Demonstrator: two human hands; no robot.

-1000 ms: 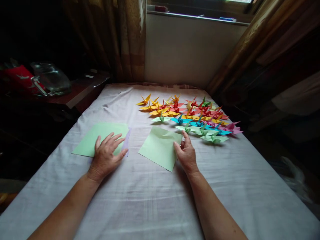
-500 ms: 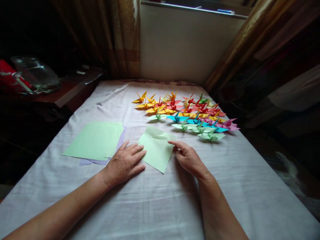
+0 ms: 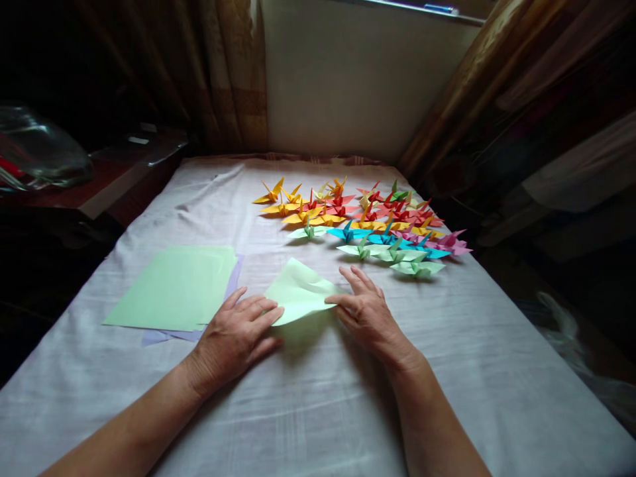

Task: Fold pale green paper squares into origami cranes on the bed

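A single light green paper sheet (image 3: pixel 298 295) lies on the white cloth in front of me, its near edge lifted off the cloth. My left hand (image 3: pixel 236 338) has its fingertips on the sheet's left edge. My right hand (image 3: pixel 365 311) pinches the sheet's right edge between thumb and fingers. A stack of light green sheets (image 3: pixel 176 288) with purple paper under it lies to the left, apart from both hands.
Several folded paper cranes (image 3: pixel 358 222) in yellow, red, blue, green and pink stand in rows beyond the sheet. The white cloth (image 3: pixel 308 411) covers the surface. Curtains hang at the back. A clear bag (image 3: pixel 37 152) sits on a dark table at left.
My left hand left the green stack and moved right to the single sheet. My right hand took hold of the sheet's right edge, and the sheet's near edge rose off the cloth.
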